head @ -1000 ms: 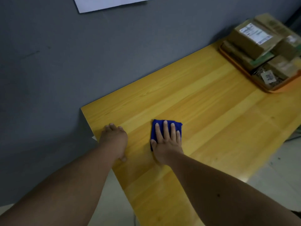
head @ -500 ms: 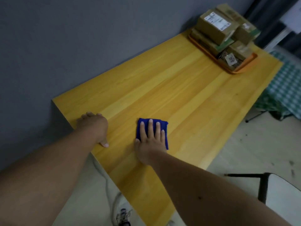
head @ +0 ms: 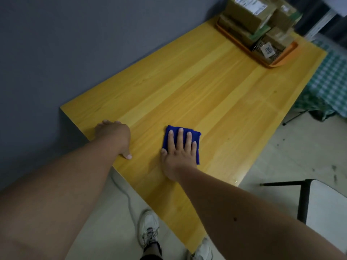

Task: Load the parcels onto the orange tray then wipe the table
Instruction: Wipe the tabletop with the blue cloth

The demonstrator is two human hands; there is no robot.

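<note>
Flatly, the right hand [head: 178,151] was laid on a folded blue cloth [head: 181,141], its fingers straight and slightly spread, pressing the cloth against the table [head: 197,91] near the table's near end. The cloth was seen jutting out beyond the fingertips and along the little-finger side, while the heel of the hand rested on bare wood. The left hand [head: 114,136] was planted on the table's near-left corner, just beside the grey wall [head: 75,44]; its thumb was stretched out on the wood, but the other fingers were mostly hidden behind the knuckles, so how they lay could not be told for sure, and nothing was seen held. The two hands were kept apart, with bare wood between them. At the far end of the table an orange tray [head: 285,57] was set, well apart from the cloth, and brown parcels [head: 247,14] were stacked in it, some piled on others. On the floor below, white shoes [head: 148,231] were visible by the table's edge, a dark chair frame [head: 304,199] at right, and checked fabric [head: 332,81] beyond the far right side.
</note>
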